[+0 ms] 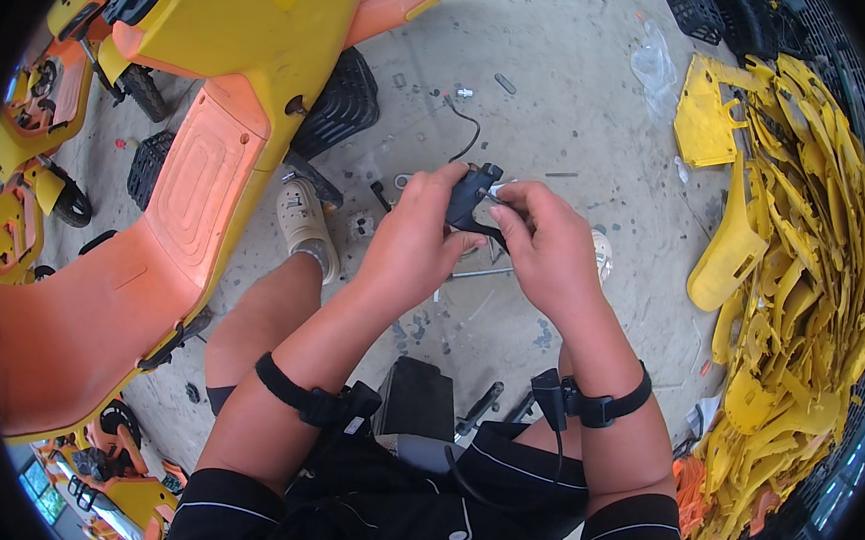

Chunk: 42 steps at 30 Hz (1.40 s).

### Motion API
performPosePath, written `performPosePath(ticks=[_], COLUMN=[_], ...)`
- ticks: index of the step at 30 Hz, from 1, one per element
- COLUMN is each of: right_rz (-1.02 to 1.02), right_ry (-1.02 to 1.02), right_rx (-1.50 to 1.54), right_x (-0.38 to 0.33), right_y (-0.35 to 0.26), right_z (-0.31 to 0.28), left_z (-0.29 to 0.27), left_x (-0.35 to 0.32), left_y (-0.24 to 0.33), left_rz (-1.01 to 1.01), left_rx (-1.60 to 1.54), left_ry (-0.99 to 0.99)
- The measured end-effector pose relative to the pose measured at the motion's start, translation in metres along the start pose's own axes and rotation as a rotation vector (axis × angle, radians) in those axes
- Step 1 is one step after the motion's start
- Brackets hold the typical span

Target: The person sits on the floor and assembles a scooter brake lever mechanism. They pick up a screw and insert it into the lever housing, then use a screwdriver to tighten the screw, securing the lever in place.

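Note:
Out in front of me, my left hand is closed round a black brake lever. Its housing faces away from me and its curved lever runs toward my right hand. From the far side of the left-hand fingers a thin black cable trails over the floor. My right hand has thumb and fingers pinched together against the right side of the housing. Something small and light shows at those fingertips, too hidden to name.
On the left stands a yellow and orange scooter, with more scooters behind it. Yellow plastic panels are heaped on the right. Near a black crate, small hardware lies scattered on the concrete floor. A clear plastic bag lies farther off.

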State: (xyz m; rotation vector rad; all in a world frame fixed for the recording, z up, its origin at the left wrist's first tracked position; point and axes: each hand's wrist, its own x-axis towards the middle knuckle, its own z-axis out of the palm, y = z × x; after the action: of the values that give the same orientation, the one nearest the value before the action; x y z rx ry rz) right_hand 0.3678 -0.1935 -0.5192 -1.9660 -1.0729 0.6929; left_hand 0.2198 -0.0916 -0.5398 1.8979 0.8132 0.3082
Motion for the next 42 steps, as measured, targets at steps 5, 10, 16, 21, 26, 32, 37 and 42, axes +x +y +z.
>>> performPosePath(ticks=[5,10,16,21,26,32,37,42], right_rz=[-0.046,-0.065,-0.142,-0.142,-0.133,-0.172,-0.186,-0.105], right_ry=[0.001,0.010,0.044,0.054,0.056,0.051,0.045,0.023], right_rx=[-0.109,-0.153,-0.170,-0.179,-0.210,-0.264,-0.277,-0.262], right_x=[0.0005,-0.0013,-0.0011,-0.0032,-0.0037,-0.0035,-0.0027,-0.0033], right_y=[-0.0035,-0.0023,0.0002,-0.0023,-0.0014,0.0011,0.0000,0.0009], right_z=[-0.0022,-0.0015,0.0013,0.0025,0.0026,0.0033,0.0042,0.0056], left_z=[0.0028,0.0018,0.0045,0.0035,0.0058,0.0051,0.0037,0.0031], left_x=[-0.0008,0.0002,-0.0008,-0.0010,-0.0010,-0.0006,-0.0005,-0.0006], left_y=[-0.0018,0.0006,0.0008,0.0029,-0.0002,0.0013,0.0028,0.0027], left_rz=[-0.003,-0.038,-0.034,-0.065,-0.034,-0.057,-0.081,-0.074], left_rx=[0.012,0.064,0.058,0.067,0.128,0.122,0.125,0.138], left_ry=[0.003,-0.018,-0.013,-0.049,-0.044,-0.062,-0.091,-0.078])
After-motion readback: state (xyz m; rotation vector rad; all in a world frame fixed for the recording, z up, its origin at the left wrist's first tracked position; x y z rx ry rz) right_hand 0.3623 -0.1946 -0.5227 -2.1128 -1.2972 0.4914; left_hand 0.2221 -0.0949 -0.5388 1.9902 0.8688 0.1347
